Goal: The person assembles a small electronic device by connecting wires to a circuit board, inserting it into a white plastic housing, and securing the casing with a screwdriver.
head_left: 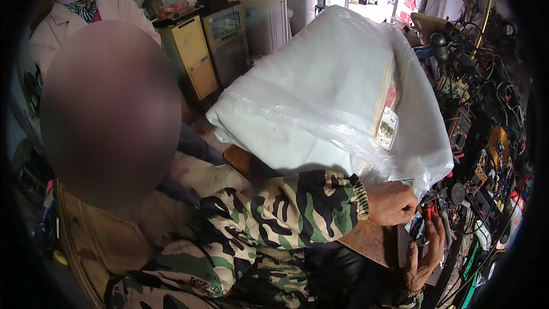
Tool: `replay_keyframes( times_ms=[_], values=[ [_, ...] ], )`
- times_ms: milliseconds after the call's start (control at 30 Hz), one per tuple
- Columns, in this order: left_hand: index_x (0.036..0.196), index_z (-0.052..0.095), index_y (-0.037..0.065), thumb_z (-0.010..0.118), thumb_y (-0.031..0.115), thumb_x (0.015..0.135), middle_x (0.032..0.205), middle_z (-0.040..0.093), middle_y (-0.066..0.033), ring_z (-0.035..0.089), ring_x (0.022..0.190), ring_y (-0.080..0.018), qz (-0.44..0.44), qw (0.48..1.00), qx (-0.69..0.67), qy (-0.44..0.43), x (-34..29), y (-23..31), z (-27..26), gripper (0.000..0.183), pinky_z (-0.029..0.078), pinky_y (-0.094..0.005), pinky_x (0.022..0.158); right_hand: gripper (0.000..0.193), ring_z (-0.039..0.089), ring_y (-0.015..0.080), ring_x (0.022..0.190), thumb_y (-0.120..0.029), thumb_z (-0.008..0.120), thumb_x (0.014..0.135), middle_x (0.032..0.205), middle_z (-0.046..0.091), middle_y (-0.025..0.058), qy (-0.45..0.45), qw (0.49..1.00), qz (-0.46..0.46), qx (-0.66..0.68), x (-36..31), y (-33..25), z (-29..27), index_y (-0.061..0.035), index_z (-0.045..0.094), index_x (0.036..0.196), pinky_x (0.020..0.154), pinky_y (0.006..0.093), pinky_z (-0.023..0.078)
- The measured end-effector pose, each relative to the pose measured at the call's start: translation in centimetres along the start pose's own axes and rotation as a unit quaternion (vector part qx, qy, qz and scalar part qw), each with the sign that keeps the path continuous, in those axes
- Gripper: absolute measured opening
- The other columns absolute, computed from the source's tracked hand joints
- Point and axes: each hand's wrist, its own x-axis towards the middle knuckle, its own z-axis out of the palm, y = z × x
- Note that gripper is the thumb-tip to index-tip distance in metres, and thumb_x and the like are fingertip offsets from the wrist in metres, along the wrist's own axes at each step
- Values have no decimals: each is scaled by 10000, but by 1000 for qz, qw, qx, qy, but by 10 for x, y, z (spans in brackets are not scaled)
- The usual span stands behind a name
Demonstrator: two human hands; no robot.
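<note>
Beside a pale bundle point(326, 100), the left hand point(393, 203) curls, hold unclear, the right hand point(426, 263) splays its fingers, and tugging could tear plastic wrap point(423, 178).

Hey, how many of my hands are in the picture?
2. Your left hand is by the lower right of the plastic-wrapped bundle; your right hand is lower and farther right.
</note>
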Motion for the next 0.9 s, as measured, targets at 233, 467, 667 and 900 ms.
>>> replay_keyframes(
  times_ms=[233, 467, 667, 900],
  values=[
    [752, 709, -25, 700, 154, 872, 705, 686, -217, 711, 694, -383, -9, 1000, 9, 4, 0, 2, -1, 216, 539, -464, 692, 661, 519, 408, 1403, -469, 673, 959, 1483, 563, 247, -13, 999, 4, -48, 1, 3, -3, 32, 618, 1385, 1176, 528, 373],
    [816, 715, -38, 670, 152, 935, 710, 688, -215, 701, 687, -377, 24, 999, -11, 22, -3, -3, 0, 229, 524, -452, 697, 674, 539, 444, 1373, -462, 681, 955, 1465, 543, 300, 5, 999, 12, -42, 3, -3, 2, 54, 597, 1382, 1147, 535, 409],
    [836, 728, -28, 682, 157, 945, 752, 735, -173, 729, 686, -313, -9, 1000, 19, -13, -2, 3, -4, 219, 547, -442, 699, 697, 524, 418, 1395, -489, 674, 951, 1470, 561, 267, -8, 998, 3, -61, 4, 0, -3, 47, 607, 1391, 1173, 521, 376],
    [878, 738, -29, 673, 147, 940, 792, 741, -191, 745, 761, -304, -26, 999, 0, -38, 2, 10, -10, 198, 557, -437, 760, 709, 515, 408, 1407, -465, 689, 944, 1479, 548, 270, 3, 999, 7, -48, 3, 0, -3, 62, 577, 1405, 1184, 516, 367]
  ],
)
